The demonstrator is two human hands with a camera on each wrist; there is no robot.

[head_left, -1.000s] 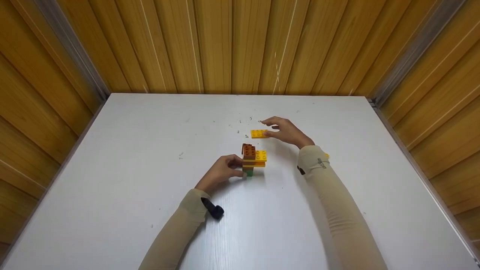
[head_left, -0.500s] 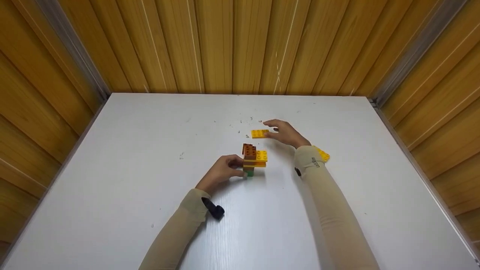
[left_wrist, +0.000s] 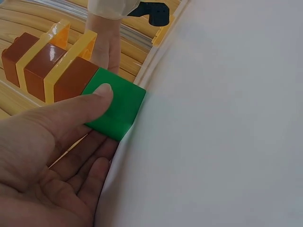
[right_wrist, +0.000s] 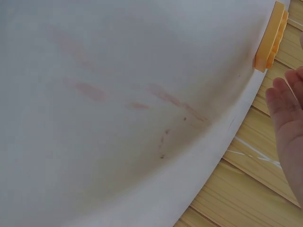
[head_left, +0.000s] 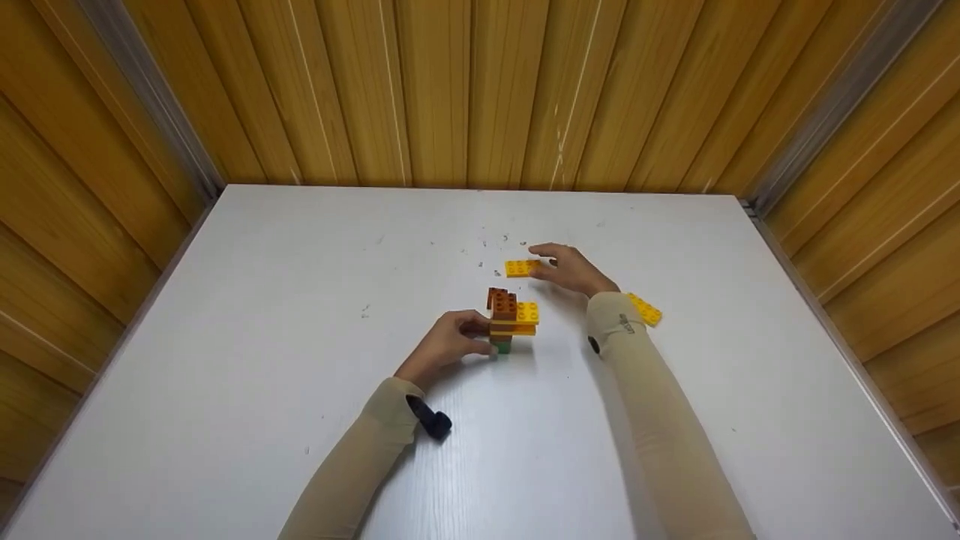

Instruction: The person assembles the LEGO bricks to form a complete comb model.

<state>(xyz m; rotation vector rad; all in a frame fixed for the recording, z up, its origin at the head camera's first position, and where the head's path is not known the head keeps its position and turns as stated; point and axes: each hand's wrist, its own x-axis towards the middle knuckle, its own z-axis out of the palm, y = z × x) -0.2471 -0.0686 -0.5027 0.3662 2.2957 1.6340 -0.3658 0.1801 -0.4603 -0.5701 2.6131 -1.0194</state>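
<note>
The left hand (head_left: 444, 343) grips; the right hand (head_left: 576, 270), farther forward, appears loosely spread.

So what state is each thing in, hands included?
Brick tower: upright, green block lowest
Left hand: gripping the green block
Far yellow plate: flat, studs up
Near yellow plate: flat, studs up, partly hidden by right sleeve
Right hand: at far yellow plate, contact unclear

You're wearing approx. matching beige sleeves, L sleeve (head_left: 349, 457) & R sleeve (head_left: 664, 420), both running long and fitting close. A dark marking (head_left: 625, 324) — too small to read — is showing nr. the R cuff. A blk. wrist device (head_left: 430, 417), w/ rounded end, is jutting from the L cuff.
</note>
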